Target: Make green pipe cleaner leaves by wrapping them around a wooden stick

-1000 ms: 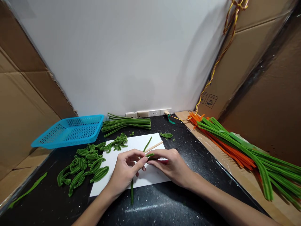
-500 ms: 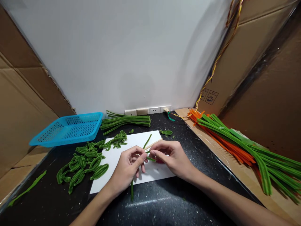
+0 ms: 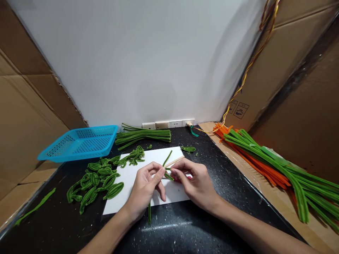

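Above a white sheet of paper (image 3: 129, 192), my left hand (image 3: 147, 183) is closed in a pinch on a green pipe cleaner (image 3: 167, 158), whose one end points up and away. Another green length (image 3: 149, 213) hangs below that hand; whether it is the same piece is hidden. My right hand (image 3: 196, 178) pinches a green strand between thumb and forefinger, just right of the left fingertips. A thin wooden stick (image 3: 174, 161) slants between the hands; which one grips it I cannot tell. Something red (image 3: 188, 175) shows partly beneath my right hand.
Looped green pipe-cleaner leaves (image 3: 104, 173) are heaped on the left, some on the paper. Behind them are a blue basket (image 3: 76, 155) and a green pipe-cleaner bundle (image 3: 148, 135). Orange (image 3: 259, 165) and green bundles (image 3: 293, 176) lie on cardboard at right. Sockets (image 3: 175, 124) line the wall.
The whole view has shifted slightly. My left hand's lower fingers have spread a little away from the palm. Both hands stay close together over the paper, still pinching the green strands.
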{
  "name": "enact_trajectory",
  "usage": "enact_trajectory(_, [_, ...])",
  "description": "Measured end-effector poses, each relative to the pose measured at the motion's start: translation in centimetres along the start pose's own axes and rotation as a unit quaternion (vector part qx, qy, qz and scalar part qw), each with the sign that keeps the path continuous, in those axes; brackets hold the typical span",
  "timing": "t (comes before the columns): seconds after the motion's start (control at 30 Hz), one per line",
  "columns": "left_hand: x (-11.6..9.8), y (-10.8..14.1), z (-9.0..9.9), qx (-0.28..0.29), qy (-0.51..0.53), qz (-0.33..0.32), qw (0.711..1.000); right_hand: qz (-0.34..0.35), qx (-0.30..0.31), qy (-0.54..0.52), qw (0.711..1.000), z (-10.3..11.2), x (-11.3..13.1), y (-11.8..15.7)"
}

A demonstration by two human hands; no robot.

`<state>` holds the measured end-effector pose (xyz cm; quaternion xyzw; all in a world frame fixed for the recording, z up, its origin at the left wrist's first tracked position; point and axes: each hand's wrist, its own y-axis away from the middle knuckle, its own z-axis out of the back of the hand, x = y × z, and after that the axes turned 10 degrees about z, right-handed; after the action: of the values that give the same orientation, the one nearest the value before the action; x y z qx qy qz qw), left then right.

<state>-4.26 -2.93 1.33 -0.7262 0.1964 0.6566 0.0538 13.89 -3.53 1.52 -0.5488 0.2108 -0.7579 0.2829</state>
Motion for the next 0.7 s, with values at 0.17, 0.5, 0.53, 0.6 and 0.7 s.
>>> enact_trajectory(0.17, [1.1,0.1,-0.4,-0.069,-0.011,-0.047,0.996,0.084,-0.004,0.054,0.995,-0.3,-0.5,0.6])
enact_trajectory(0.5, [0.4,0.4,-1.0,-0.077,0.05,0.015,0.996,0.195,0.028,0.136,0.971,0.0,-1.0,0.4])
enact_trajectory(0.53, [0.3,0.4,-1.0,-0.078,0.058,0.022,0.995,0.199,0.032,0.14,0.97,0.1,-1.0,0.4])
enact_trajectory(0.6, [0.2,0.5,-1.0,-0.08,0.074,0.031,0.994,0.211,0.038,0.144,0.966,0.4,-1.1,0.3])
enact_trajectory(0.7, [0.1,0.5,-0.9,-0.067,0.08,0.037,0.994,0.242,0.054,0.154,0.957,0.7,-1.5,0.2])
